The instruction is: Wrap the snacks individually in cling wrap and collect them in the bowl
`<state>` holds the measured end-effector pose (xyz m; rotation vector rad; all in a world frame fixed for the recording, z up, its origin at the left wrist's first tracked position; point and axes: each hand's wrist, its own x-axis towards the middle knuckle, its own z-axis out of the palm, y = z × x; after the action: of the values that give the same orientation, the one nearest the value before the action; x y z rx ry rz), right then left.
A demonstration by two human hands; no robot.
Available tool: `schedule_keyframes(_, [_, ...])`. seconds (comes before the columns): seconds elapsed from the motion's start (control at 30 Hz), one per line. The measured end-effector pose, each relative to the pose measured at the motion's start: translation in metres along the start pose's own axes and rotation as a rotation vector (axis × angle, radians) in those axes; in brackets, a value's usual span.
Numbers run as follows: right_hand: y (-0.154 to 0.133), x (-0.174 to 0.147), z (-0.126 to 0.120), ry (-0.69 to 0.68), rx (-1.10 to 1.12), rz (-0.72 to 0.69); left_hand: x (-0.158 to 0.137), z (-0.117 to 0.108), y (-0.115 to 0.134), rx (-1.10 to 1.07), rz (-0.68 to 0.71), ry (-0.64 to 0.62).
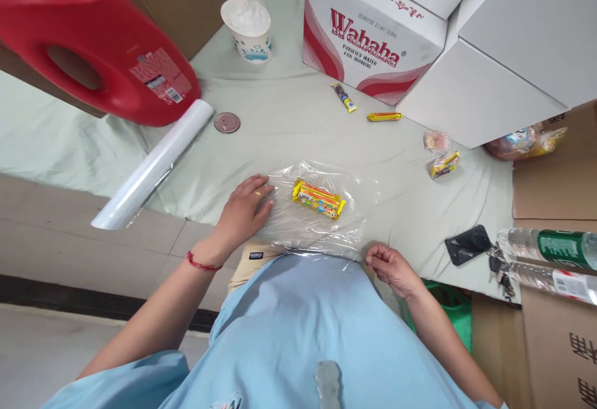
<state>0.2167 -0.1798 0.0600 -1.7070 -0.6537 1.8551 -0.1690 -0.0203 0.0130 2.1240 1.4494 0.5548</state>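
Observation:
A sheet of clear plastic wrap (347,238) lies spread at the table's front edge, wrinkled and overhanging toward my shirt. On its middle rests a snack in yellow wrappers (319,200), perhaps more than one bar side by side. My left hand (245,209) lies palm down at the wrap's left edge, its fingers stretched out and touching the film. At the wrap's near right corner, my right hand (392,267) has its fingers curled, thumb and forefinger pinching the film's edge.
A roll of plastic wrap (153,163), a red jug (116,48) and a round disc (227,122) are at left. Behind stand a paper cup (252,39) and a Wahaha box (373,36). Small snacks (384,117), a phone (467,245), keys (498,266) and bottles (550,246) lie right.

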Motion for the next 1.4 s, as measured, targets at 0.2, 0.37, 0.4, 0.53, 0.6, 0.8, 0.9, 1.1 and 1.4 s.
schedule_keyframes(0.2, [-0.063,0.026,-0.014,0.330,-0.476,-0.467,0.002,-0.007,0.006,-0.122,-0.091,0.169])
schedule_keyframes(0.37, [-0.128,0.103,0.018,0.308,-0.869,-0.940,0.008,-0.009,0.010,-0.487,-0.302,0.385])
schedule_keyframes(0.4, [-0.137,0.119,0.027,0.262,-0.953,-0.997,0.010,-0.009,0.010,-0.607,-0.366,0.432])
schedule_keyframes(0.53, [-0.162,0.170,0.060,0.028,-1.202,-1.052,0.017,-0.007,0.009,-0.973,-0.525,0.629])
schedule_keyframes(0.6, [-0.170,0.184,0.071,-0.074,-1.241,-1.052,0.017,-0.007,0.009,-1.059,-0.521,0.685])
schedule_keyframes(0.8, [-0.191,0.196,0.081,-0.107,-1.183,-1.136,0.008,-0.016,-0.001,-1.323,-0.431,0.592])
schedule_keyframes(0.9, [-0.200,0.194,0.081,-0.095,-1.126,-1.126,0.003,-0.020,-0.007,-1.360,-0.383,0.487])
schedule_keyframes(1.1, [-0.209,0.186,0.085,-0.140,-0.976,-0.959,-0.010,-0.031,-0.002,-0.884,-0.282,0.236])
schedule_keyframes(1.4, [-0.218,0.152,0.119,-0.091,-1.085,-0.986,0.018,-0.053,0.029,-0.169,-0.018,0.327])
